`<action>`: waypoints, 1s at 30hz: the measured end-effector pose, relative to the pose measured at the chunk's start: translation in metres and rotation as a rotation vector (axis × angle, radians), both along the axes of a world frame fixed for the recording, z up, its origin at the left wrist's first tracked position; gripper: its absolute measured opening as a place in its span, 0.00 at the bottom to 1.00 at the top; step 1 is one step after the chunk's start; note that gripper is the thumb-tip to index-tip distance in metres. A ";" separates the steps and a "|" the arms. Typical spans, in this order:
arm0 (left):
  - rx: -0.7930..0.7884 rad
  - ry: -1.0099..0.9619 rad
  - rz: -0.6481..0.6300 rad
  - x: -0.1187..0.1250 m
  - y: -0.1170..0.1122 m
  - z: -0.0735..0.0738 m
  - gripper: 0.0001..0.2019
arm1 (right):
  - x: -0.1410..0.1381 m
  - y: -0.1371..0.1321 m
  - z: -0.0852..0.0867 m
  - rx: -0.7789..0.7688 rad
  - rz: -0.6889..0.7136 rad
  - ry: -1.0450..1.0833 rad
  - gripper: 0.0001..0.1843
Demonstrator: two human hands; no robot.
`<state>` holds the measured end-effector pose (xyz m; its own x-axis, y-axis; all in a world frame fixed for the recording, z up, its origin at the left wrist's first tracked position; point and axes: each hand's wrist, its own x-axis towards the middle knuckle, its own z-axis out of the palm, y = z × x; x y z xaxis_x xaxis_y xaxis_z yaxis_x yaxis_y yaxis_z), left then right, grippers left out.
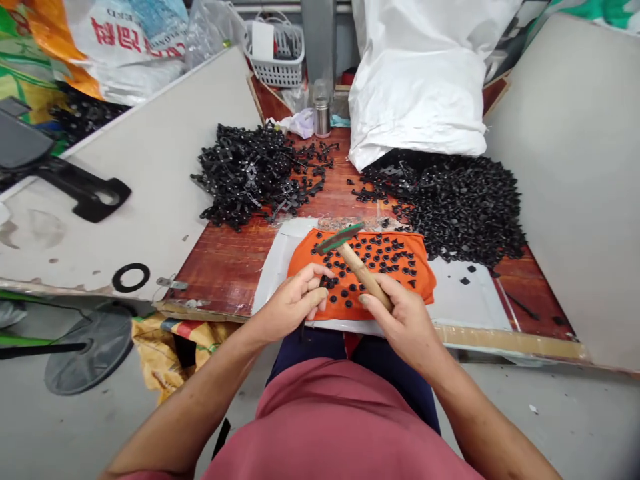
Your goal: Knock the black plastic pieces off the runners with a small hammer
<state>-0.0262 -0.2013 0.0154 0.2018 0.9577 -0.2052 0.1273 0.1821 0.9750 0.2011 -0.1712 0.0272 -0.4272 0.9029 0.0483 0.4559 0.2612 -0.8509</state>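
My right hand [403, 313] is wrapped round the wooden handle of a hammer [361, 268], whose green-edged dark head points up and left above an orange cloth [425, 283]. Rows of small black round plastic pieces [385, 257] stand on that cloth, each with a short stem. At the cloth's left front edge, my left hand [295, 297] pinches a small black plastic part [329, 282] between thumb and fingers. Part of this piece is hidden by the fingers, and a dark strip hangs below the hand.
A tangled heap of black plastic parts [245, 173] lies at the back left. To the right, a pile of small black pieces [465, 207] spills from a white sack [415, 87]. Slanted white boards [575, 187] flank the table. A metal flask [323, 119] and grey basket [277, 70] stand behind.
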 end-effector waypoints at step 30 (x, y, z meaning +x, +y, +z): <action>0.054 0.419 0.121 -0.033 0.038 -0.028 0.11 | 0.045 -0.012 -0.032 -0.054 -0.156 -0.044 0.11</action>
<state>-0.0596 -0.1635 -0.0129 -0.0028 0.9809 -0.1944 0.4942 0.1704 0.8525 0.2460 -0.1834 -0.0047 -0.2820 0.9592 -0.0175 0.5244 0.1389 -0.8401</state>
